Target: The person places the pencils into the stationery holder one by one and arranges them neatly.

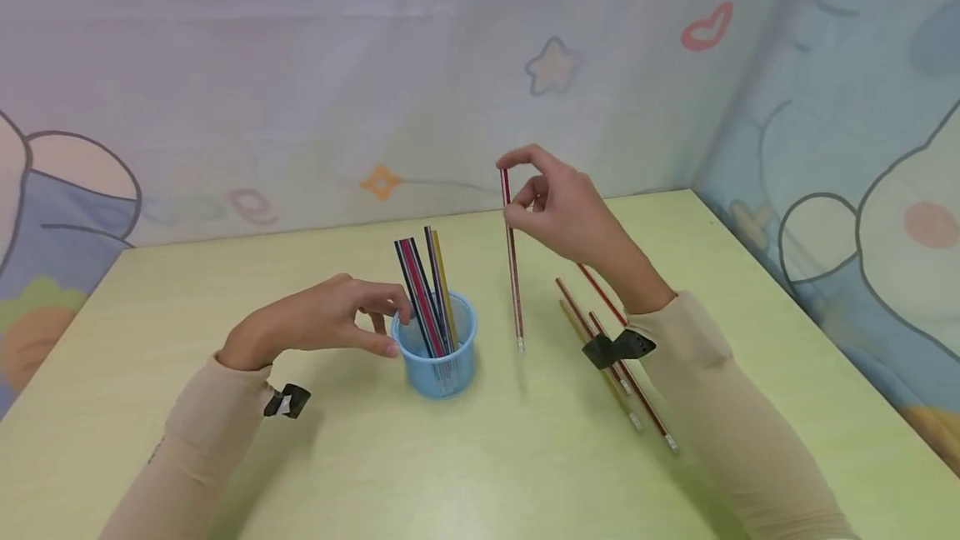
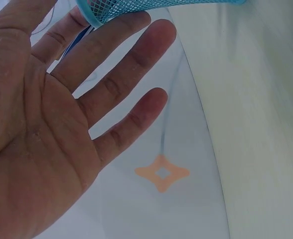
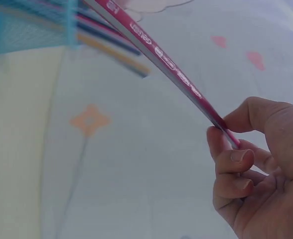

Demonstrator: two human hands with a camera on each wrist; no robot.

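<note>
Red pencil (image 1: pixel 513 265) upright in right hand (image 1: pixel 558 207), seemingly off table (image 1: pixel 225 290).

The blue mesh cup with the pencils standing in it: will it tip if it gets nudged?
Probably yes. The blue mesh cup looks thin and light, and its pencils stand far above the rim, leaning one way. The left hand touches its rim with straight fingers, likely steadying it; a nudge near the base should be safer.

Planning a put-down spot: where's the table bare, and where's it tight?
Bare: the table near edge between both sleeves, and the far left corner behind the left hand. Tight: the blue cup, the pencil pinched upright by the right hand, and the loose pencils under that forearm.
</note>
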